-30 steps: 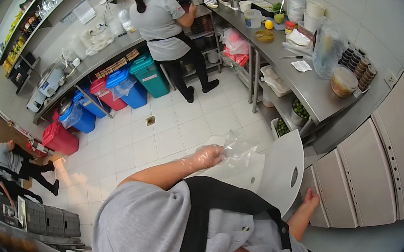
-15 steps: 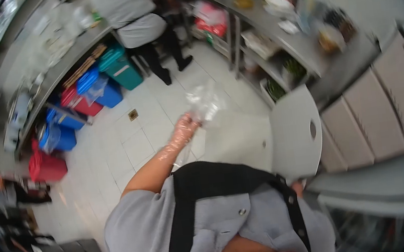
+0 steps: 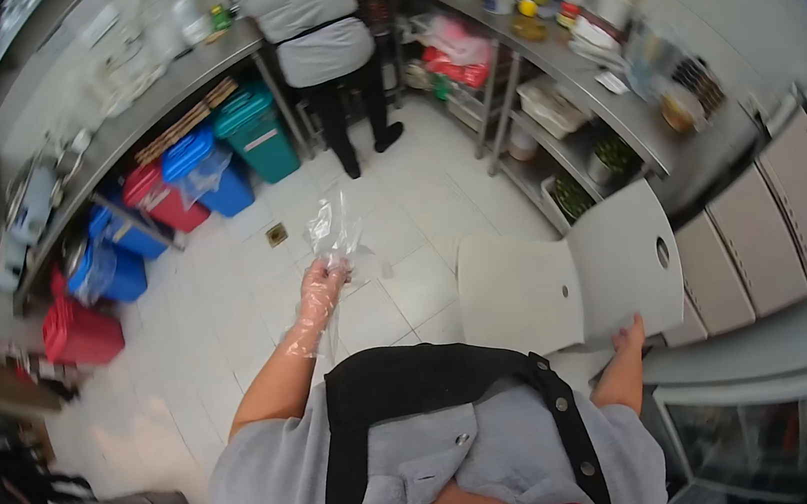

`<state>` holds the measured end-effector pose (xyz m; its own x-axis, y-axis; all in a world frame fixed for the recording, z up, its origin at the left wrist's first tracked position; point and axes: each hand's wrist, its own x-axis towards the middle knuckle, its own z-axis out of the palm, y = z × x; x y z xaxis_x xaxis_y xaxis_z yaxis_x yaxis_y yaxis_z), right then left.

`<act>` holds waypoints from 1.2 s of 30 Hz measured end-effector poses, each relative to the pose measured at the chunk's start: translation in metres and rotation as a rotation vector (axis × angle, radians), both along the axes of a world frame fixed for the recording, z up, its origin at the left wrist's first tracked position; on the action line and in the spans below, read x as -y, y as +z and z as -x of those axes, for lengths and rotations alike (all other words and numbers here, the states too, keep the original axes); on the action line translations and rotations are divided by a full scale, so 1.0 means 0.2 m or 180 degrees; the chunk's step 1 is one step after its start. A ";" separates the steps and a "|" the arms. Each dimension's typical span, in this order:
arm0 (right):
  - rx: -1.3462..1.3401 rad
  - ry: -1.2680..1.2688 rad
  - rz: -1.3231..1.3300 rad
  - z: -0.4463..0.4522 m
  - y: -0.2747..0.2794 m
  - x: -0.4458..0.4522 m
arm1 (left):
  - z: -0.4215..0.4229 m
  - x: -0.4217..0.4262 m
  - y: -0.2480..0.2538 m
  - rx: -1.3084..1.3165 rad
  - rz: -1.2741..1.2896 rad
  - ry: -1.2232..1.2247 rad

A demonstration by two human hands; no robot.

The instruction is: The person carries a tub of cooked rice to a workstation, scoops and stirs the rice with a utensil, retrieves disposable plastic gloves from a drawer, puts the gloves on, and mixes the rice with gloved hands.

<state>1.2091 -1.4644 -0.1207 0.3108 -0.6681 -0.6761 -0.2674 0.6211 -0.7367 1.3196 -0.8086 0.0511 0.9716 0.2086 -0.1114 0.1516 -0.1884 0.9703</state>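
My left hand (image 3: 324,280) wears a thin clear plastic glove that reaches over the wrist. Its fingers are closed on a second piece of clear plastic (image 3: 333,225), which looks like another disposable glove and stands up above the fist. My bare right hand (image 3: 627,333) grips the lower edge of the backrest of a white chair (image 3: 626,260). The chair's pale seat (image 3: 517,288) extends to the left, in front of my body.
A person (image 3: 323,45) stands at the far counter, back turned. Blue, red and green bins (image 3: 256,139) line the left counter (image 3: 120,120). A steel table (image 3: 594,77) with jars and shelves runs along the right. Beige drawers (image 3: 757,219) and a glass-fronted cooler (image 3: 768,429) are at far right.
My left hand has moved left with the plastic upright in it. My right hand, earlier mostly hidden, now shows at the chair's backrest. The chair appears farther right, and the view has shifted.
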 end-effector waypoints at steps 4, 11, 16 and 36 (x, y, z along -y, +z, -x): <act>0.0636 -0.0359 -0.0246 -0.16 0.03 0.22 | 0.17 -0.01 0.10 0.0186 0.0267 0.0334; 0.0566 0.0774 0.0170 -0.30 0.03 0.25 | 0.36 0.06 0.24 0.0293 0.0946 0.0484; 0.0425 0.1595 0.0696 -0.60 0.14 -0.02 | 0.37 0.19 0.42 -0.0118 0.1141 0.0529; 0.1464 0.5884 -0.0642 -0.87 1.43 -3.01 | 0.42 -0.54 0.42 0.0589 -0.2188 0.0561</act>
<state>1.3834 -0.8631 0.1654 0.5899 0.7226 -0.3604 -0.4323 -0.0944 -0.8968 1.2364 -0.6996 0.1342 0.9075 0.3271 0.2636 0.0808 -0.7518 0.6545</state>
